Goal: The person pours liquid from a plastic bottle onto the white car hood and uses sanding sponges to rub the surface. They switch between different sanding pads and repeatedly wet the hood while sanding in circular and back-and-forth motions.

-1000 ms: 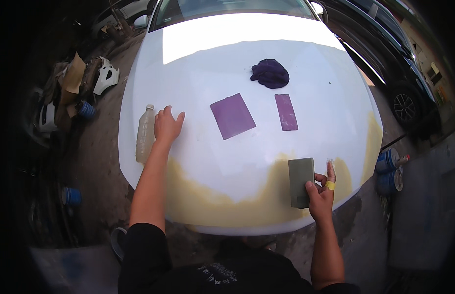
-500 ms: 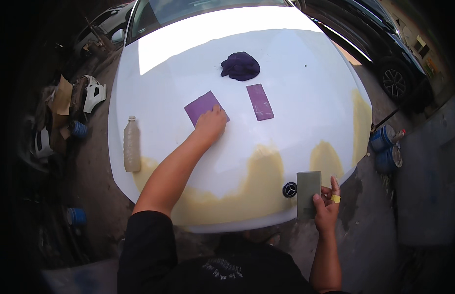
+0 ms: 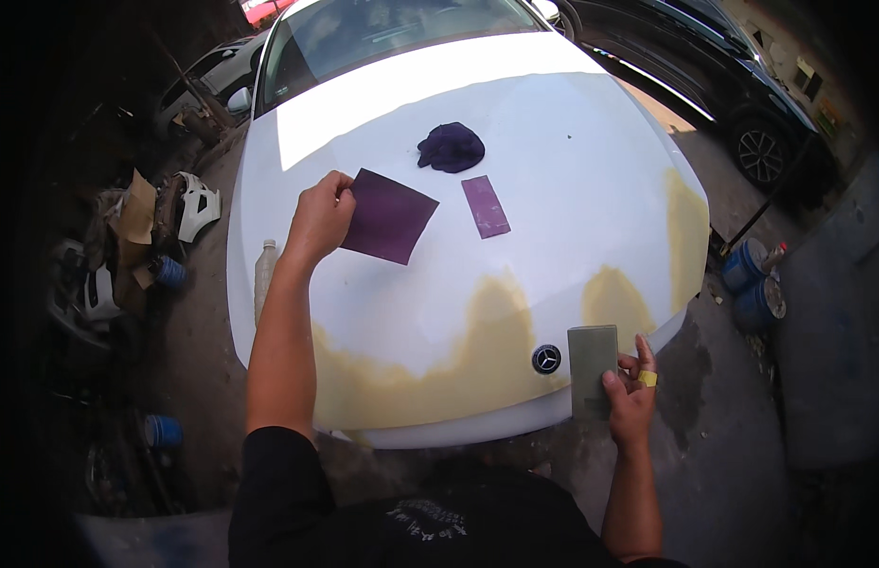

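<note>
A large purple square sheet [image 3: 387, 217] is pinched at its upper left corner by my left hand [image 3: 323, 210] and held up over the white car hood [image 3: 382, 312]. My right hand [image 3: 629, 402] grips a flat grey-green rectangular block [image 3: 591, 350] near the front edge, beside a round black-and-silver emblem [image 3: 546, 359]. A narrow purple strip [image 3: 486, 206] with pale smudges lies right of the sheet, below a bunched dark purple cloth [image 3: 451, 150]. A translucent bottle [image 3: 265, 270] stands on the left side, partly hidden by my left forearm. Patches of yellowish coating run along the front and right edge.
A windshield [image 3: 392, 43] is at the back. A black car [image 3: 685, 66] is at the right, near stacked blue cans [image 3: 759, 301]. Loose white bumper parts [image 3: 198, 206], cardboard [image 3: 136, 208] and blue containers [image 3: 163, 431] lie on the floor at the left.
My left hand went from near the bottle to the large sheet and has lifted it up and leftward. The emblem, covered earlier by the block, now shows.
</note>
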`<state>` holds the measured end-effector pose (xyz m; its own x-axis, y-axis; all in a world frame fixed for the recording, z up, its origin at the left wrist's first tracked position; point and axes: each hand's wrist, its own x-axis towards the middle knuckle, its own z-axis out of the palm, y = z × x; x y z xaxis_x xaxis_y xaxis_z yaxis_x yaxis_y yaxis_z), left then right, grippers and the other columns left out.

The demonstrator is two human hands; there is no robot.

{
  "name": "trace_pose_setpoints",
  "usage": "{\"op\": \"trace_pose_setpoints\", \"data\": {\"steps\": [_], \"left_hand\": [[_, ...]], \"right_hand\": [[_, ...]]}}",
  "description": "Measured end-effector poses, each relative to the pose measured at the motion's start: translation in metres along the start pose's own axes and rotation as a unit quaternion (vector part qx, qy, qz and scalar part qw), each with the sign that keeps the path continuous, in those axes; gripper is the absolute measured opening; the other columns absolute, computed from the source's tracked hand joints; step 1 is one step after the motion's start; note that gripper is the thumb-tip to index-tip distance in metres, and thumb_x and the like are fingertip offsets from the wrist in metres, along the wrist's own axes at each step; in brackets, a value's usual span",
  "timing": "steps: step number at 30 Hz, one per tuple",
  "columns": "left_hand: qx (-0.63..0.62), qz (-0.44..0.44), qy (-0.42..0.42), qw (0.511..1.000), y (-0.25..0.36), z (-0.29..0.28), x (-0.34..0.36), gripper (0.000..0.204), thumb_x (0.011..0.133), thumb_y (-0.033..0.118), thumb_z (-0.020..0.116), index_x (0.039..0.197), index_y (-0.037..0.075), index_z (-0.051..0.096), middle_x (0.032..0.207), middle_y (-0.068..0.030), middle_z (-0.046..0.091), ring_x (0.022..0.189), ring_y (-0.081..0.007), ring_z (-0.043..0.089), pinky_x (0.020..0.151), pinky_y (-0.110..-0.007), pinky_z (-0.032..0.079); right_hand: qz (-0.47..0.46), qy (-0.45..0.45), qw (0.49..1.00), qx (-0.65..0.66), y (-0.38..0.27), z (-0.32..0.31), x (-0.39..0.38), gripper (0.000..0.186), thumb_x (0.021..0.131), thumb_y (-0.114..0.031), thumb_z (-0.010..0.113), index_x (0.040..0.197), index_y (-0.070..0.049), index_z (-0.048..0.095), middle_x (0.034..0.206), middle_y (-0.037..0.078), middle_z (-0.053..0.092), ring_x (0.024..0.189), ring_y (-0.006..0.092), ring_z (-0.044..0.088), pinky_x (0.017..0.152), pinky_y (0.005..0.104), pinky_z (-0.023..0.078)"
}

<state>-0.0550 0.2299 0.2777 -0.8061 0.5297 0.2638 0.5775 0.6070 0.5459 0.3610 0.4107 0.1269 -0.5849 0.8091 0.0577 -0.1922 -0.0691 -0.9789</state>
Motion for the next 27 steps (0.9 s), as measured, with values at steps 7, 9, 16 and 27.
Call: {"op": "trace_pose_setpoints", "data": {"steps": [7, 9, 16, 27], "left_hand": [[-0.158, 0.051, -0.167, 0.972, 0.057, 0.017, -0.058, 0.023, 0.100, 0.012, 0.051, 0.114, 0.000, 0.065, 0.094, -0.0071, 0.070, 0.084, -0.0136, 0.065, 0.079, -0.030, 0.052], [-0.200, 0.047, -0.239, 0.949, 0.082, 0.038, -0.077, 0.023, 0.100, 0.013, 0.051, 0.114, 0.000, 0.065, 0.093, -0.0054, 0.069, 0.082, -0.0115, 0.063, 0.076, -0.028, 0.052], [-0.435, -0.035, -0.335, 0.835, 0.125, 0.110, -0.144, 0.028, 0.101, 0.022, 0.055, 0.116, 0.000, 0.066, 0.092, -0.0026, 0.067, 0.077, -0.0067, 0.059, 0.069, -0.022, 0.049], [-0.766, -0.203, -0.293, 0.535, 0.142, 0.207, -0.256, 0.034, 0.104, 0.020, 0.048, 0.133, 0.002, 0.051, 0.127, -0.0114, 0.061, 0.115, -0.0242, 0.060, 0.101, -0.039, 0.049]], "right_hand": [[-0.003, -0.125, 0.980, 0.156, -0.053, 0.017, 0.027, 0.074, 0.089, -0.005, 0.065, 0.152, -0.003, 0.027, 0.116, 0.013, 0.061, 0.107, 0.0179, 0.060, 0.097, 0.0344, 0.047], [0.012, -0.152, 0.972, 0.178, -0.066, 0.023, 0.036, 0.073, 0.088, -0.006, 0.066, 0.151, -0.001, 0.029, 0.114, 0.012, 0.062, 0.107, 0.0174, 0.060, 0.097, 0.0339, 0.047], [0.083, -0.113, 0.970, 0.197, -0.044, -0.004, 0.023, 0.073, 0.087, -0.001, 0.066, 0.150, -0.001, 0.030, 0.110, 0.011, 0.064, 0.100, 0.0168, 0.062, 0.091, 0.0323, 0.050], [0.044, -0.008, 0.982, 0.183, -0.001, -0.066, -0.012, 0.064, 0.095, -0.003, 0.060, 0.151, -0.006, 0.030, 0.117, 0.009, 0.062, 0.106, 0.0142, 0.058, 0.096, 0.0290, 0.047]]}}
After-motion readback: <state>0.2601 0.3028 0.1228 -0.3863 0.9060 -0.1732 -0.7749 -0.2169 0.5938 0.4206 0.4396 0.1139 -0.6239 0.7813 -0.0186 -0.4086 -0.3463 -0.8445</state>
